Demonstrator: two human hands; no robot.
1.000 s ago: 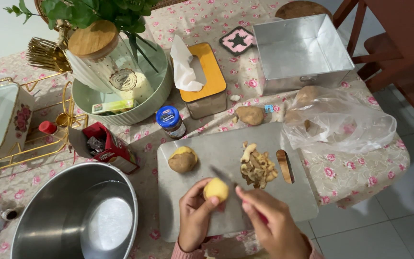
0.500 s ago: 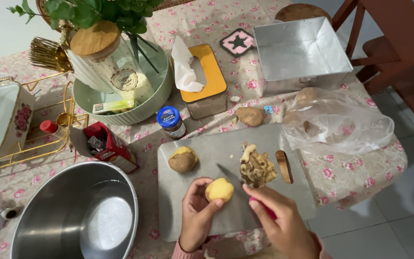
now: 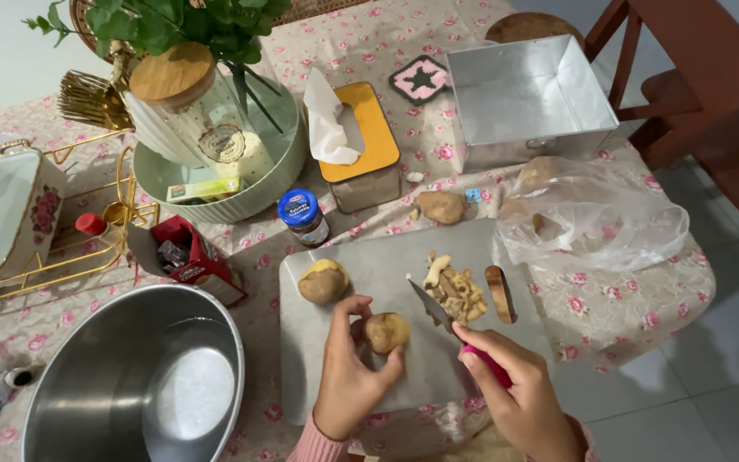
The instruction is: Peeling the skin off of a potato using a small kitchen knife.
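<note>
Peel pile (image 3: 453, 291) just beyond knife (image 3: 438, 313), second potato (image 3: 322, 281) beside held potato (image 3: 385, 332)

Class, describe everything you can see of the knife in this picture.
The knife has a short, dark, pointed blade and a pink handle, mostly hidden in the right hand that grips it. It lies slanted above the grey cutting board, its tip pointing up-left beside the pile of peelings. Whether it touches them cannot be told.
</note>
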